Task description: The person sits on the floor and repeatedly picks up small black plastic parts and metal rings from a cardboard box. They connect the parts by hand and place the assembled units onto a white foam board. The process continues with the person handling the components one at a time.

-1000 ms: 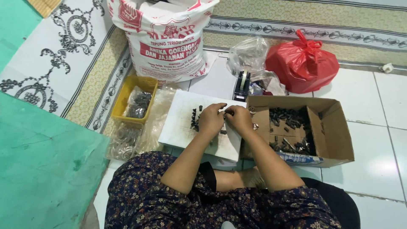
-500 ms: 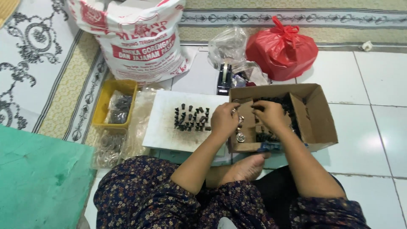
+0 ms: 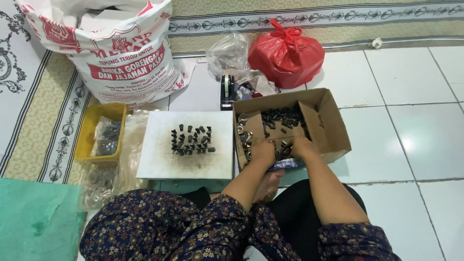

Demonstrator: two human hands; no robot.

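Observation:
I sit on the floor with both hands reaching into an open cardboard box (image 3: 333, 128) of small dark pieces (image 3: 282, 117) and some round silvery pieces (image 3: 243, 131). My left hand (image 3: 263, 152) rests at the box's near edge among the pieces, fingers curled down. My right hand (image 3: 300, 147) is beside it, also down in the box. What the fingers hold is hidden. Left of the box lies a white board (image 3: 159, 157) with a cluster of small dark pieces standing upright (image 3: 191, 141).
A large printed white sack (image 3: 116, 53) stands at the back left. A red plastic bag (image 3: 286, 53), a clear bag (image 3: 227, 53) and a tape dispenser (image 3: 227, 91) sit behind the box. A yellow tray (image 3: 87, 135) holds bagged parts. A green mat (image 3: 34, 222) lies at the near left.
Both hands have moved from the white board's right edge into the cardboard box. The camera view has shifted and now looks more directly down on the box.

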